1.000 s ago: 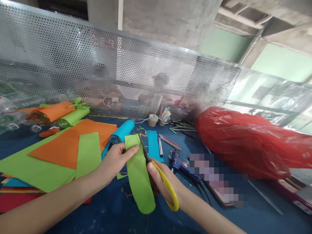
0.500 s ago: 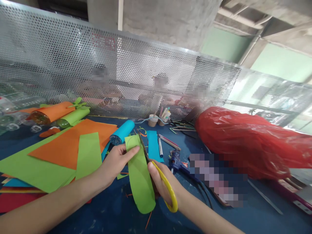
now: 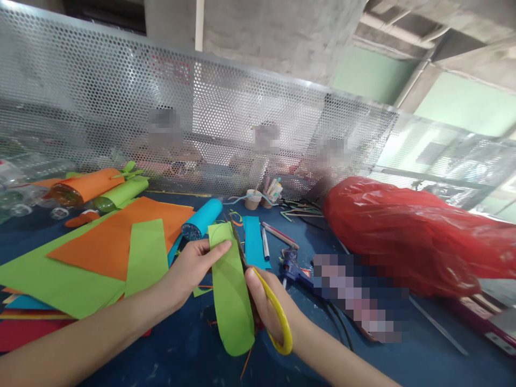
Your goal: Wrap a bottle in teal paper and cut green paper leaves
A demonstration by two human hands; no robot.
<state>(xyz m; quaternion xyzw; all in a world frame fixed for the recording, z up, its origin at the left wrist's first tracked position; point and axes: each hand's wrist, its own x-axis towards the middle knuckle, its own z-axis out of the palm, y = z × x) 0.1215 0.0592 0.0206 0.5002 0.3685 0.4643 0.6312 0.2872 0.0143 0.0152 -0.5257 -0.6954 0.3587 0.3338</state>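
Showing only as a blur, the red marks behind the perforated metal screen cannot be read, and the label at the far left is too small to be made out. On the blue table, an orange sheet is laid over a larger green sheet, which is partly hidden by the left forearm. A blue-wrapped bottle is seen just beyond the hands; a white marker is set beside a blue strip, with a glue gun nearer and a red plastic bag to the right. A green paper strip is raised above the table between the hands, its rounded end turned towards the wearer. Its far part is pinched by the left hand, thumb on top. Yellow-handled scissors are gripped by the right hand, their blades pointed away along the strip's right edge.
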